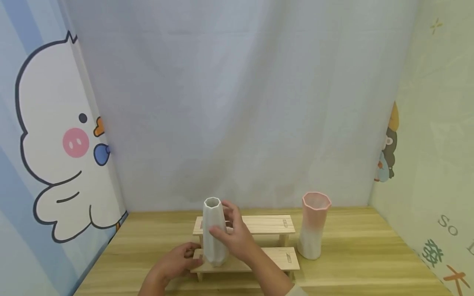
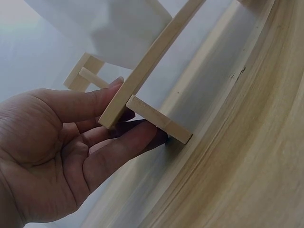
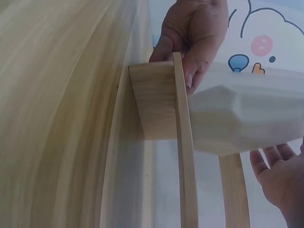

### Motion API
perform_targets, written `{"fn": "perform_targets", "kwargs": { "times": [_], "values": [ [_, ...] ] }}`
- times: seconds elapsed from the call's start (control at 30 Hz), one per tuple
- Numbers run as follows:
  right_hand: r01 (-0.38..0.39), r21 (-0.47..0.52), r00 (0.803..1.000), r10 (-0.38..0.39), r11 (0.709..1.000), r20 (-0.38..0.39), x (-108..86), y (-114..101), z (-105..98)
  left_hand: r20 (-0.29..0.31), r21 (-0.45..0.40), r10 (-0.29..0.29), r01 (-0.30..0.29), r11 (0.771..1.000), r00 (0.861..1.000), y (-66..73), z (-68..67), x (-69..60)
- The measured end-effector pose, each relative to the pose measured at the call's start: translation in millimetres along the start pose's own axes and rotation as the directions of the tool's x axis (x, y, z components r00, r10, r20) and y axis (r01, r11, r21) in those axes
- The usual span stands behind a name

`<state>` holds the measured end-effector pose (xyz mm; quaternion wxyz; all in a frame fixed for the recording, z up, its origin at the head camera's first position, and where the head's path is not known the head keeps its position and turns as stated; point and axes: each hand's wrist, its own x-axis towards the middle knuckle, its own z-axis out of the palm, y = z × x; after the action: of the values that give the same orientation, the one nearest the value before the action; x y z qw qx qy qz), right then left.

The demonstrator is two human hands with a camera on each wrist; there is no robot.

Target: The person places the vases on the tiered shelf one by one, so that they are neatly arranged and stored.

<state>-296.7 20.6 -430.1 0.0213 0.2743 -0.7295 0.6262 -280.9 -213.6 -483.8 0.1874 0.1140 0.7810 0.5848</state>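
A white faceted vase (image 1: 213, 234) stands upright on the left part of the lower board of a two-step wooden stand (image 1: 275, 257). My right hand (image 1: 238, 238) holds the vase from its right side, thumb across the front and fingers behind. In the right wrist view, its fingers (image 3: 268, 164) show beside the vase (image 3: 237, 118). My left hand (image 1: 175, 260) grips the left end of the lower board. The left wrist view has the thumb on top of the board (image 2: 137, 71) and the fingers beneath, beside the stand's leg (image 2: 159, 118).
A pink-and-white vase (image 1: 314, 226) stands upright on the wooden table (image 1: 348, 263), to the right of the stand. Behind hangs a pale grey curtain (image 1: 237, 102). Printed cloths with cartoon figures flank the table on both sides.
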Motion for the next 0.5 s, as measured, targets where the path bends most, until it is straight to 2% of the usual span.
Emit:
{"fn": "perform_targets", "kwargs": {
  "times": [0.33,0.5],
  "values": [
    [0.105,-0.048,0.993,-0.103,0.993,0.057,-18.9,4.7,-33.3,-0.016,0.010,-0.013,0.013,1.000,1.000,-0.6,-0.3,2.5],
    [0.114,-0.067,0.990,-0.107,0.991,0.096,-30.6,5.7,-49.4,-0.015,0.028,-0.030,0.031,0.999,0.999,-1.4,-0.5,2.1]
  ]
}}
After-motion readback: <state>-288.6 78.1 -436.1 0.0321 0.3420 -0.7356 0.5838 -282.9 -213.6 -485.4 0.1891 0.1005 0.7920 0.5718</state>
